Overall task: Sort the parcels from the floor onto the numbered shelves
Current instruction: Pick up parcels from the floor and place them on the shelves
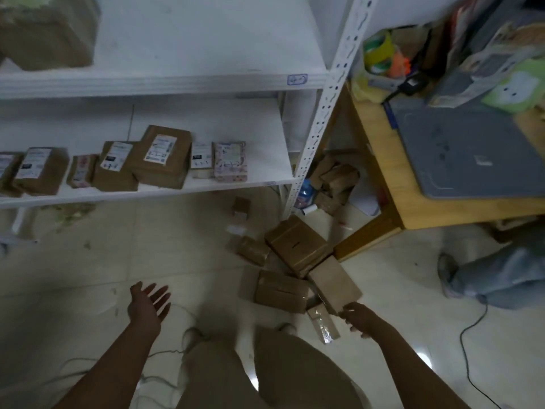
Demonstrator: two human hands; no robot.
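Several brown cardboard parcels lie on the tiled floor by the shelf's corner post: a large box (296,245), a taped box (280,290) and a plain box (334,284). My right hand (358,317) reaches down to the plain box's near corner, fingers at its edge; I cannot tell whether they grip it. A small clear-wrapped packet (323,324) lies just left of that hand. My left hand (150,304) hovers over bare floor with fingers spread, holding nothing. On the lower white shelf (236,184) stand several labelled parcels (162,156).
A wooden table (413,208) with a grey mat and clutter stands at the right, more boxes (333,184) under it. Another person's leg in jeans (501,278) is at the far right. A black cable (472,349) and thin cords trail on the floor. The upper shelf holds one box (44,31).
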